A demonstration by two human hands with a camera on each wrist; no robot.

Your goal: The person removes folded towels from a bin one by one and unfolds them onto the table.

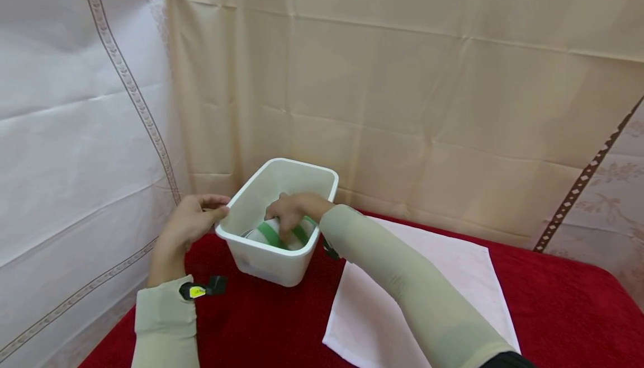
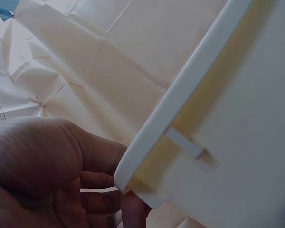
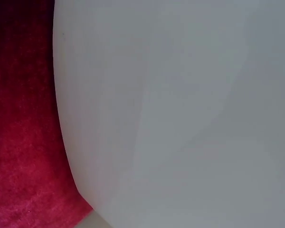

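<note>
A white plastic bin (image 1: 274, 264) stands upright at the back left of the table. My left hand (image 1: 193, 220) grips its left rim; the left wrist view shows the thumb and fingers (image 2: 133, 209) on either side of the bin's edge (image 2: 180, 95). Inside the bin lies a bundled white cloth with green stripes (image 1: 270, 235). From the right, my right hand (image 1: 292, 211) reaches down over the rim, its fingers bent round the middle of the cloth and partly hiding it. Only the bin's outer wall (image 3: 156, 114) fills the right wrist view, so that hand is hidden there.
A pale pink cloth (image 1: 362, 312) lies flat on the red table cover (image 1: 563, 306), partly under my right forearm. Beige curtain (image 1: 402, 105) hangs close behind the bin, and a white patterned curtain (image 1: 75, 133) closes off the left side.
</note>
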